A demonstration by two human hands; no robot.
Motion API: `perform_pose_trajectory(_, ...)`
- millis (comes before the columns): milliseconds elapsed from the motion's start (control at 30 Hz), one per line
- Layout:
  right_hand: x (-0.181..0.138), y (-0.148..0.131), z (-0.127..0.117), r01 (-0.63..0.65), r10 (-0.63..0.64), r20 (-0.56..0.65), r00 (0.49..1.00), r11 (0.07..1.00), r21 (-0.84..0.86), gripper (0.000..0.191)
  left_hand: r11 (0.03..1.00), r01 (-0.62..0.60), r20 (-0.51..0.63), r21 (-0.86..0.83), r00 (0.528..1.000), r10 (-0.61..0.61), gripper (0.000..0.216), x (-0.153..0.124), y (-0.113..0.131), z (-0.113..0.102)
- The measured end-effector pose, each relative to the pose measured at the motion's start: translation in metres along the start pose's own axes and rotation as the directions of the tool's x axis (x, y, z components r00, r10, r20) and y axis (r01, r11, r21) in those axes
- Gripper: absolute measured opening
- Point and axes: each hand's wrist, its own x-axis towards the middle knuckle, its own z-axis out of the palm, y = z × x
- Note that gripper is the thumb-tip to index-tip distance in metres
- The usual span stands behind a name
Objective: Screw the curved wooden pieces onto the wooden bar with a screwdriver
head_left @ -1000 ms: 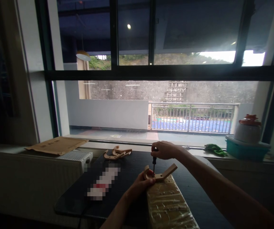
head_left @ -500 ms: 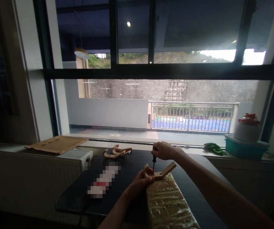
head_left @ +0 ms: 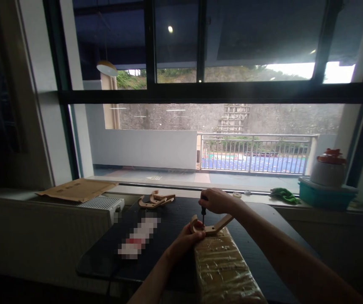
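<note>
My right hand [head_left: 215, 200] is closed around the dark handle of a screwdriver [head_left: 203, 213], which stands upright with its tip down at a wooden hook [head_left: 213, 229]. Pale and bent, the hook has a curved end on the left and a straight arm rising to the right. My left hand [head_left: 191, 237] grips its curved end. Beneath the hook is the far end of a long box wrapped in clear plastic and tape [head_left: 222, 266]. Whether a screw sits under the screwdriver tip cannot be made out. More wooden hooks [head_left: 156, 199] lie at the table's far left.
The dark table [head_left: 105, 257] has rounded corners and carries a blurred-out patch at left. A brown envelope [head_left: 80, 190] lies over a radiator. On the right sill are a green cloth [head_left: 285, 195], tape rolls [head_left: 237, 195] and a teal box [head_left: 325, 194] under a red-topped container [head_left: 329, 169].
The view has shifted slightly. My right hand has tilted a little on the screwdriver, whose tip stays at the hook. My left hand keeps its hold.
</note>
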Motion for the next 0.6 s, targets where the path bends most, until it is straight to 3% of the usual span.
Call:
perform_pose_trajectory(133,-0.003,-0.002,0.009,-0.058,0.058,-0.094,0.994,0.998,0.010,0.028,1.000,-0.004,-0.023,0.020,1.000,0.005,0.044,0.000,-0.002,-0.001)
perform_pose_trajectory(300,-0.006,-0.003,0.022,-0.105,0.110,-0.193,0.975,0.994,0.034,0.028,0.997,-0.017,-0.078,0.074,0.997,0.023,0.081,0.001,0.002,-0.005)
perform_pose_trajectory(433,-0.005,-0.001,0.028,-0.121,0.130,-0.223,0.966,0.991,0.053,0.028,0.990,-0.022,-0.173,0.137,0.984,0.046,0.100,-0.019,0.003,-0.005)
perform_pose_trajectory(533,-0.003,-0.002,0.031,-0.124,0.138,-0.235,0.962,0.990,0.072,0.027,0.936,-0.018,-0.363,0.351,0.919,0.154,0.093,-0.051,-0.004,0.002)
perform_pose_trajectory(600,-0.003,-0.003,0.033,-0.121,0.138,-0.241,0.961,0.989,0.085,0.027,0.868,-0.113,-0.360,0.484,0.878,0.315,0.077,-0.073,-0.012,0.011)
